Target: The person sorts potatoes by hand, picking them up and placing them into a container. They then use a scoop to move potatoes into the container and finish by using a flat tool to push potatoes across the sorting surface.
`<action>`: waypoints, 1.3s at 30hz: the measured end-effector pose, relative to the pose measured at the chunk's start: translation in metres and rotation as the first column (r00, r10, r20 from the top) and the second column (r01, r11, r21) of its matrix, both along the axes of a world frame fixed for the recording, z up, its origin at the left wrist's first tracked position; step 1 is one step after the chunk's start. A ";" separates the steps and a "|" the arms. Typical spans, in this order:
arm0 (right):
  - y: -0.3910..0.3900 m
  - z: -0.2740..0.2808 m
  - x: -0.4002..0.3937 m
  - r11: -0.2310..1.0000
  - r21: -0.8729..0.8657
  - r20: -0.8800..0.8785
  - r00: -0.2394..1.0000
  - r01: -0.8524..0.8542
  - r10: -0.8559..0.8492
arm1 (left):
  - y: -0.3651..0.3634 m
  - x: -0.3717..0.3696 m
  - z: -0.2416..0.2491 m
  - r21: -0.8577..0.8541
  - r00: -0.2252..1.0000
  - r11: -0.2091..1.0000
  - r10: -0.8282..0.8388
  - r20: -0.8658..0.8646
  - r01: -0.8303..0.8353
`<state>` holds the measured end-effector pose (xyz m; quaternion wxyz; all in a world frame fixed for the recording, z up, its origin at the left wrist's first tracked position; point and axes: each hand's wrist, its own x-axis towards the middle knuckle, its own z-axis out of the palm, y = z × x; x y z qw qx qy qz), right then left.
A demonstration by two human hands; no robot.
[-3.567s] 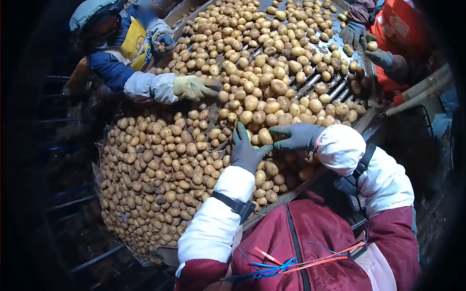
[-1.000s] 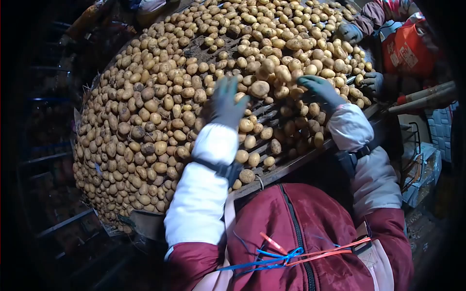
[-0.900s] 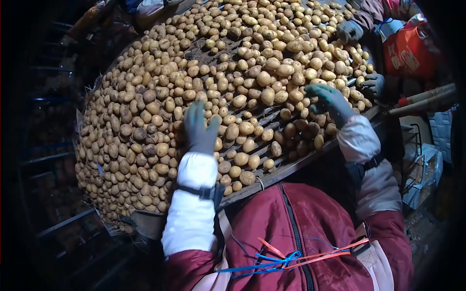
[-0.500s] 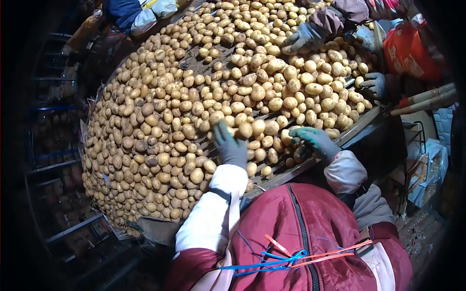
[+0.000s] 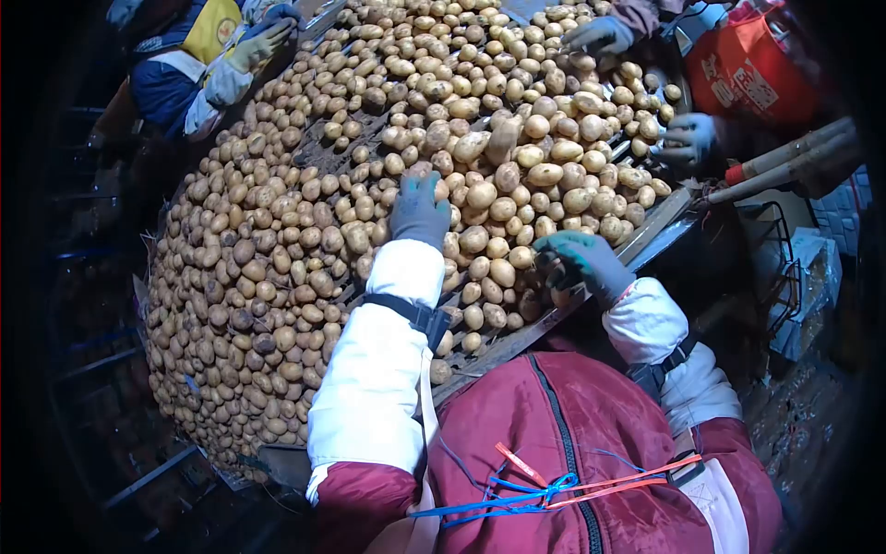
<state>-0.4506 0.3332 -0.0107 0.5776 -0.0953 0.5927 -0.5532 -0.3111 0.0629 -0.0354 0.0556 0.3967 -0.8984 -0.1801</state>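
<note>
My left hand (image 5: 420, 214), in a grey-green work glove, reaches into a heap of potatoes (image 5: 268, 249). Its fingers are stretched forward against a potato (image 5: 422, 170) at their tips. Close to the near edge, my right hand (image 5: 591, 263) wears a similar glove. Those fingers are curled inward over the potatoes, and shadow hides what lies within them. A brownish potato (image 5: 560, 296) shows just below the right hand. Paler, larger potatoes (image 5: 503, 208) lie between both hands.
A wooden edge board (image 5: 637, 235) borders the heap on my side. Across the heap are a co-worker's gloved hands (image 5: 600, 35) and a red bag (image 5: 752, 74). Another person's gloved hand (image 5: 263, 46) is at upper left. Wooden poles (image 5: 784, 162) jut in from the right.
My left hand has moved farther over the heap. My right hand stays curled near the edge. The view has shifted, and the person at upper left shows more.
</note>
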 end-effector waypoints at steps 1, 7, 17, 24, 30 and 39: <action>-0.002 -0.007 -0.007 0.998 0.017 -0.005 0.999 0.054 -0.054 | -0.008 0.005 -0.011 0.004 1.000 1.000 0.001 0.004 -0.001; -0.040 0.000 -0.061 0.972 -0.112 -0.107 0.970 0.208 -0.220 | -0.003 0.032 0.023 0.940 0.711 0.337 0.647 -0.276 0.057; -0.071 0.005 0.068 0.940 -0.135 0.365 0.866 -0.314 0.342 | 0.079 0.105 0.049 0.829 0.804 0.545 0.434 -0.406 0.124; -0.037 -0.031 0.071 0.935 -0.223 -0.115 0.960 -0.275 0.255 | 0.110 0.106 -0.014 0.023 0.965 0.985 -0.160 -0.210 0.168; -0.035 -0.020 0.073 0.996 -0.080 0.362 0.929 -0.047 0.073 | 0.064 0.180 0.008 0.017 0.961 0.999 -0.026 -0.275 0.032; -0.061 -0.026 0.027 0.999 -0.010 -0.401 0.915 -0.052 0.043 | 0.110 0.122 -0.028 -0.041 0.975 0.975 -0.220 -0.030 0.218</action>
